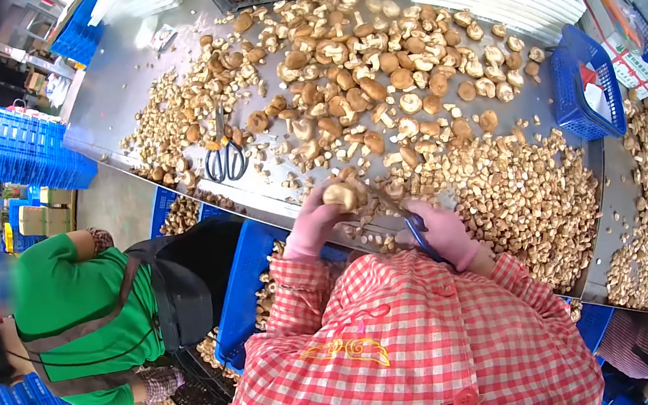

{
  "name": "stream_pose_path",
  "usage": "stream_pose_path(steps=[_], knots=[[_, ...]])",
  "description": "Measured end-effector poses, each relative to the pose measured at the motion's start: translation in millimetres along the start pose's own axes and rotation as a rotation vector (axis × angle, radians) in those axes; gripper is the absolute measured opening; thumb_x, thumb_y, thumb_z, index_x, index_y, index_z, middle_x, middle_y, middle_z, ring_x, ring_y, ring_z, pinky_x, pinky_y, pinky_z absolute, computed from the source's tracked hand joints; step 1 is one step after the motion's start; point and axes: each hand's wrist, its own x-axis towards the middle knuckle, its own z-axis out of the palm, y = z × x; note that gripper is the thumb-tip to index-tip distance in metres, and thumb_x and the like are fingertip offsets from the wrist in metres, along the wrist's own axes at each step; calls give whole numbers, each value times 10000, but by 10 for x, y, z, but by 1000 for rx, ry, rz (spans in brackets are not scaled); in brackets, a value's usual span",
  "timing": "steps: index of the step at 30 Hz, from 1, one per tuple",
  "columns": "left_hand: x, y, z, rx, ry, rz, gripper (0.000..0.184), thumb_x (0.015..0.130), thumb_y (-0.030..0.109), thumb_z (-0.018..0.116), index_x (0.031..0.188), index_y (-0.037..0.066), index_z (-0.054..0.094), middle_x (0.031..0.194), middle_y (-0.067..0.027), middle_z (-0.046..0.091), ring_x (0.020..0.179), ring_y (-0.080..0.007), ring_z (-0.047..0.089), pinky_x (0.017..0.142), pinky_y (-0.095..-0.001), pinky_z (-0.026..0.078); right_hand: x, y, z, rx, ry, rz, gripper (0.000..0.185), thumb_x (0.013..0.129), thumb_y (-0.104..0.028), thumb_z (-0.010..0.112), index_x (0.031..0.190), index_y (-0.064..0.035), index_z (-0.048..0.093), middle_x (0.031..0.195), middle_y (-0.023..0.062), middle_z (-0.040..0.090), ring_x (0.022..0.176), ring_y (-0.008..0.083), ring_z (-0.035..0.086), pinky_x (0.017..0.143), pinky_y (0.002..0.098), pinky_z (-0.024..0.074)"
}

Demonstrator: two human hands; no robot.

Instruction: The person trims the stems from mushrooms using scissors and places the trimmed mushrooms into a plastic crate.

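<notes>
Evidently, left hand [314, 223] pinched mushroom [342, 196]; right hand [445, 234] gripped blue-handled scissors [417, 230] close to it. Scissors could have nicked left hand if mushroom twisted loose.

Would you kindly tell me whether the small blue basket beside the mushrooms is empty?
Not empty: the blue basket has a white item and a red item showing inside.

My sleeves [297, 290] red-white check, gloves [446, 232] pink; upper-centre mushrooms [374, 91] brown and cream; far-left crates [14, 143] blue.
</notes>
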Motion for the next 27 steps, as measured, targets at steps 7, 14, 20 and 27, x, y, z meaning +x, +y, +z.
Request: stream_pose_path(steps=[7,14,20,27], knots=[[370,12,-222,948,199,387,309,862,123,614,1136,-10,561,899,-115,662,736,-274,664,662,-340,536,-55,179,-7,-76,111,-20,628,735,-422,780,1229,-98,569,903,168,681,825,341,671,711,389,524],[587,-34,-10,1433,171,139,382,875,233,634,1187,13,612,1003,-118,674,818,-194,642,746,-324,518,-96,109,-86,31,131,61,682,705,-443,815,1232,-84,570,924,116,671,795,276,671,721,354,528],[209,93,445,311,160,-67,291,935,191,585,1133,-20,614,945,9,624,826,-69,552,702,-224,451,-31,73,-101,-149,224,-107,648,714,-431,782,1227,-91,580,977,199,655,968,351,634,791,411,503],[-217,265,167,518,38,-24,326,931,175,551,1203,-4,570,970,-34,627,751,-95,587,655,-230,483,-68,168,-100,-98,95,15,601,723,-445,771,1192,-112,600,908,142,667,794,312,670,683,383,522]])
